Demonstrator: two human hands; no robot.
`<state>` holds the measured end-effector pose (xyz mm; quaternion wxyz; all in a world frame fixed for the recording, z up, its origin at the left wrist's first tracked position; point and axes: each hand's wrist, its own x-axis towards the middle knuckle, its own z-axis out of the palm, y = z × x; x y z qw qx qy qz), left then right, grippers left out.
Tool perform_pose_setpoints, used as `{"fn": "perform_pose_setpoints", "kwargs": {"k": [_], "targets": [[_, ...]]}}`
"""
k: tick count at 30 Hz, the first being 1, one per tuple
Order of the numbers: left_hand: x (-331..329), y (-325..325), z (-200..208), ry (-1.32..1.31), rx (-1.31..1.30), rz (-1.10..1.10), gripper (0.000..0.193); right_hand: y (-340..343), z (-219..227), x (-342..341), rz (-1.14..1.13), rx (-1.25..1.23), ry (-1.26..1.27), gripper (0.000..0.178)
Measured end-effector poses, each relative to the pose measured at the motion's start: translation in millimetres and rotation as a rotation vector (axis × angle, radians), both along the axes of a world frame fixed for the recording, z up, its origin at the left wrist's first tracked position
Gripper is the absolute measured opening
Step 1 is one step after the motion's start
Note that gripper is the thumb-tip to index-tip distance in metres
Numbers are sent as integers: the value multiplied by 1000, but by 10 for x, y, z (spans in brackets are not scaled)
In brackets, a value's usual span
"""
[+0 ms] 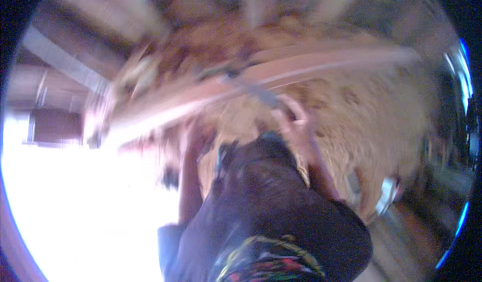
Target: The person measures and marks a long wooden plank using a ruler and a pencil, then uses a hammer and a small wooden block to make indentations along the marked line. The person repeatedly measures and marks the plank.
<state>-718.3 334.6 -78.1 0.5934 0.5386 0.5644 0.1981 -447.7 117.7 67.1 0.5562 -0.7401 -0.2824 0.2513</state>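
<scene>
Motion blurs the whole view. My right hand is closed around the grey handle of a long tool. Its far end, dark and narrow, reaches across a long wooden beam, and the blur hides its exact kind. Whether the tool touches the beam I cannot make out. Below the beam, on the near left side, hangs my left hand. Its fingers are smeared, so neither their shape nor anything in them can be told.
The beam slants from lower left to upper right in front of me. Tan, shaving-like litter covers the ground. A pale object lies at the lower right. Glaring light washes out the lower left. Blurred planks stand at the upper left.
</scene>
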Motion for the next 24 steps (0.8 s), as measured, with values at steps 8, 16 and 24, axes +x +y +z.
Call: {"fn": "perform_pose_setpoints", "kwargs": {"k": [8,16,24], "targets": [[-370,-561,570,-362,-413,326,62,472,-36,-219,588,-18,-577,40],[-1163,-1111,845,-470,-389,402,52,1245,-216,-664,1168,241,-671,45],[-855,-1521,779,-700,-214,939,40,2587,-122,-113,1549,-19,-392,38]]}}
